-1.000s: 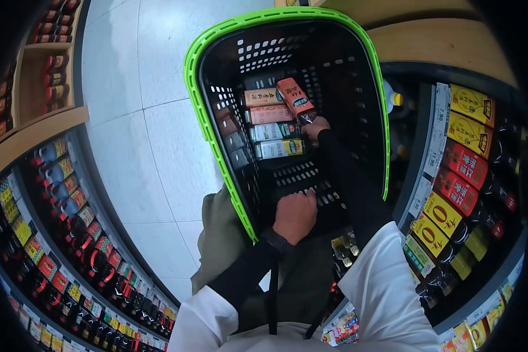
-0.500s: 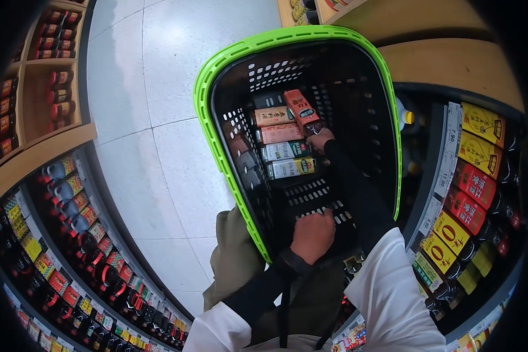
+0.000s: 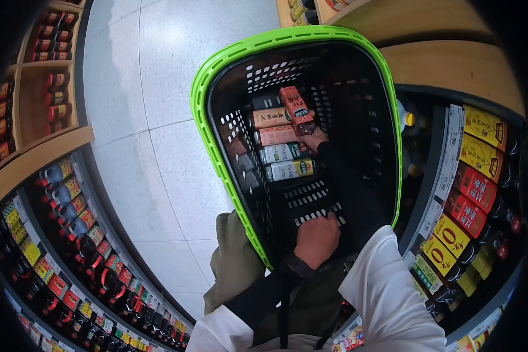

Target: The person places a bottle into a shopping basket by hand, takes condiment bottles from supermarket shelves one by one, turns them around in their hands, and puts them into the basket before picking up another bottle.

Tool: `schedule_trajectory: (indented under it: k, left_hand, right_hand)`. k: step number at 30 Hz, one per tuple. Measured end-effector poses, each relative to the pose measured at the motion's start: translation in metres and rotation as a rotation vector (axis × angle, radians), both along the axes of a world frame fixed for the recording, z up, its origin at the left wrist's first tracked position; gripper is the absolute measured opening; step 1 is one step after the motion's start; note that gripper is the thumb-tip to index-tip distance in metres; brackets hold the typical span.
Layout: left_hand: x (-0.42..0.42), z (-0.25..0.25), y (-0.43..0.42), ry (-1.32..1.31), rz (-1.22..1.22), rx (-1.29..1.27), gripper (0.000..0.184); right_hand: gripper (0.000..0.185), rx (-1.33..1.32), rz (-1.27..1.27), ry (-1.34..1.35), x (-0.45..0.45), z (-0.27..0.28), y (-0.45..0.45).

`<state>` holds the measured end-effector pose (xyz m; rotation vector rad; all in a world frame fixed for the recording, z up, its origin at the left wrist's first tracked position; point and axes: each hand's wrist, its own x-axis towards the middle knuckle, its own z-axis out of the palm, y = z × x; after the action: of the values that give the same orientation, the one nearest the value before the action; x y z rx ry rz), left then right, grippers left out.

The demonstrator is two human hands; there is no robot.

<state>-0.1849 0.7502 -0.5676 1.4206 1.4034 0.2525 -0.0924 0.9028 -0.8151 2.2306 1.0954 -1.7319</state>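
Note:
A black basket with a green rim (image 3: 196, 94) hangs open below me. Inside it my right hand (image 3: 314, 141) is closed on the neck end of a bottle with a red label (image 3: 297, 108), which lies tilted across the right ends of other packages. Beside it lie a tan-labelled package (image 3: 270, 118), a pink one (image 3: 274, 136) and two white-labelled ones (image 3: 290, 170), side by side. My left hand (image 3: 317, 239) is a closed fist at the basket's near side, over its slotted wall; what it grips there is hidden.
Shelves of bottles with yellow and red labels (image 3: 474, 186) stand close on the right, with price tags along the edge. More bottle shelves (image 3: 58, 286) curve along the left. Pale floor tiles (image 3: 158, 152) lie between, and a wooden ledge (image 3: 452, 70) is at the upper right.
The basket sits slightly lower and further right in view than a second ago. The red-labelled bottle, still in my right hand, has turned more upright in the picture.

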Motion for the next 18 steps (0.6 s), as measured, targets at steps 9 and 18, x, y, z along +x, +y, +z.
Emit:
schedule_trajectory:
  k: [9,18]
  left_hand:
    - [0.006,0.002,-0.004,0.052,0.016,0.072,0.025]
    - [-0.014,-0.004,-0.013,0.202,0.044,0.027,0.02]
  right_hand:
    - [0.045,0.128,-0.001,-0.063,0.003,0.022,-0.001]
    - [0.074,0.253,-0.14,-0.246,0.037,0.116,-0.081]
